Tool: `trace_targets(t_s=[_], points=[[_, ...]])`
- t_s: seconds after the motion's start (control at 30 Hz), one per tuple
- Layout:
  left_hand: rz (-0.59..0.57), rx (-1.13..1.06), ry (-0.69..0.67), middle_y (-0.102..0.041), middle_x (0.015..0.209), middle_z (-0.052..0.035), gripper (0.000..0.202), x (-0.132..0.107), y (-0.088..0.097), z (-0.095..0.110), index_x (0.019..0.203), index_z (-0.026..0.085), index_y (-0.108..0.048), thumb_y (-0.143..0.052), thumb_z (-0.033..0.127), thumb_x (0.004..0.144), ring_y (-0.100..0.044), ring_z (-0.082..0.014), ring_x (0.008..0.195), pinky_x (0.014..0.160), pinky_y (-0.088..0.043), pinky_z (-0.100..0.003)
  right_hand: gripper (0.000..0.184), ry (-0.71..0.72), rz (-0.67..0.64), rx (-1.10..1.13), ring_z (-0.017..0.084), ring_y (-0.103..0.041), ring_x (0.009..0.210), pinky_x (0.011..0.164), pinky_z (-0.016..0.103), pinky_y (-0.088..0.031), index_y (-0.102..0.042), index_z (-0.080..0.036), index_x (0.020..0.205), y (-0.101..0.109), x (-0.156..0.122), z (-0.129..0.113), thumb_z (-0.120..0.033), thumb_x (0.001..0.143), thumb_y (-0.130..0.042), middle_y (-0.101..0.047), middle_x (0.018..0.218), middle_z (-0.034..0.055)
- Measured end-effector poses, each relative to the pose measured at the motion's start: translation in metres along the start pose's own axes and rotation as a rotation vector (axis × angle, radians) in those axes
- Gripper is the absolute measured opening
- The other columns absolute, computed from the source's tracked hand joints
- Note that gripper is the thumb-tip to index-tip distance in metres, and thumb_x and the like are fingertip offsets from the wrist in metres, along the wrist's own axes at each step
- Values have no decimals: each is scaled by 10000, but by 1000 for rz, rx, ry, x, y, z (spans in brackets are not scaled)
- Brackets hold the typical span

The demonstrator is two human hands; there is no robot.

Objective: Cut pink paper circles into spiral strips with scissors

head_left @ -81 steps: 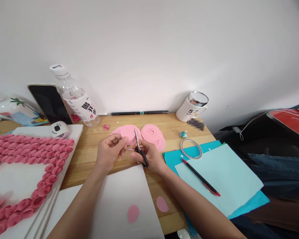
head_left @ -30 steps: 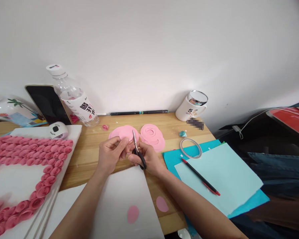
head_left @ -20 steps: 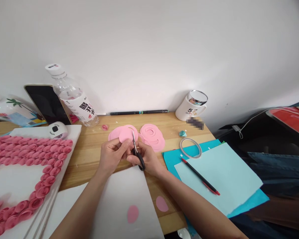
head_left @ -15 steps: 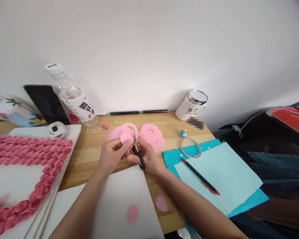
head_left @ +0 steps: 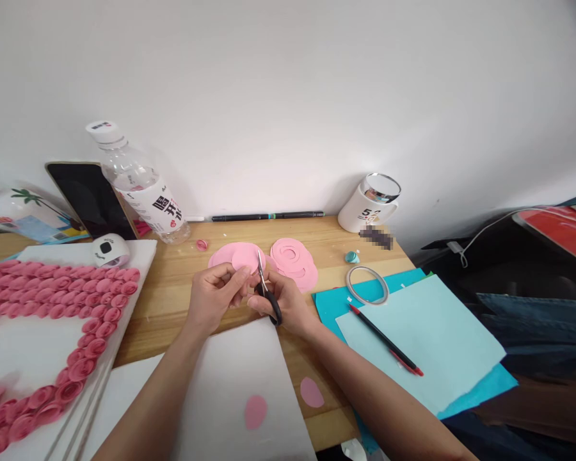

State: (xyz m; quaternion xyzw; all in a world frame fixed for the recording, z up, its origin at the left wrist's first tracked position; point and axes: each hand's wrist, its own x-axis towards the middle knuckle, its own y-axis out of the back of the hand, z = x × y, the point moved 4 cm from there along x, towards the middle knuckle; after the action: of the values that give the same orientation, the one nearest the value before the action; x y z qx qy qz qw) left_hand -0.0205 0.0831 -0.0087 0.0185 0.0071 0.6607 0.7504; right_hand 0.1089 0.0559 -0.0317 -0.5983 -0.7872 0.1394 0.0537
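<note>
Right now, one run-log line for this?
left hand: pinching pink paper | right hand: holding black-handled scissors | tape roll: partly over blue paper

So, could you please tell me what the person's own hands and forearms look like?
The left hand and right hand are ungloved, with no rings visible. The left forearm and right forearm show no sleeve, watch or bracelet.

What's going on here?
Someone's right hand holds black-handled scissors, while the left hand pinches a pink paper piece close by them. More pink paper cutouts lie on the wooden table just beyond the hands. Off to the left, rows of pink paper rosettes cover part of a white board.
</note>
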Motion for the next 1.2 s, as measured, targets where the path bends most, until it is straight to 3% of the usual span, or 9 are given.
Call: trace_targets(t_s=[0.57, 0.87, 1.03, 1.2], points=[[67, -19, -46, -506, 445, 36, 328, 1, 3, 3, 506, 166, -528, -618, 317, 783, -398, -45, 357, 362, -311, -187, 429, -23, 35, -35, 76, -386, 454, 445, 211, -296, -529, -172, 781, 0, 0, 4, -440, 577, -795, -442, 522, -71], [28, 75, 16, -494, 426, 35, 302, -2, -2, 3, 519, 157, -563, -619, 326, 763, -398, -44, 364, 350, -318, -168, 449, -47, -5, -14, 76, -391, 475, 458, 213, -302, -531, -174, 773, -3, -1, 6, -448, 558, -813, -506, 566, -47], [-50, 87, 58, -495, 425, 31, 319, -1, -2, 2, 469, 162, -505, -630, 294, 732, -415, -51, 373, 347, -330, -164, 503, 20, -14, -34, 97, -421, 545, 515, 231, -319, -526, -183, 839, 0, 1, 4, -463, 544, -822, -502, 628, -41], [-51, 81, 57, -506, 429, 36, 289, -1, -2, 1, 499, 164, -524, -627, 295, 735, -416, -51, 366, 346, -334, -169, 512, 11, -17, -43, 83, -375, 519, 482, 218, -262, -522, -176, 836, 0, 2, 2, -475, 544, -818, -485, 610, -49]])
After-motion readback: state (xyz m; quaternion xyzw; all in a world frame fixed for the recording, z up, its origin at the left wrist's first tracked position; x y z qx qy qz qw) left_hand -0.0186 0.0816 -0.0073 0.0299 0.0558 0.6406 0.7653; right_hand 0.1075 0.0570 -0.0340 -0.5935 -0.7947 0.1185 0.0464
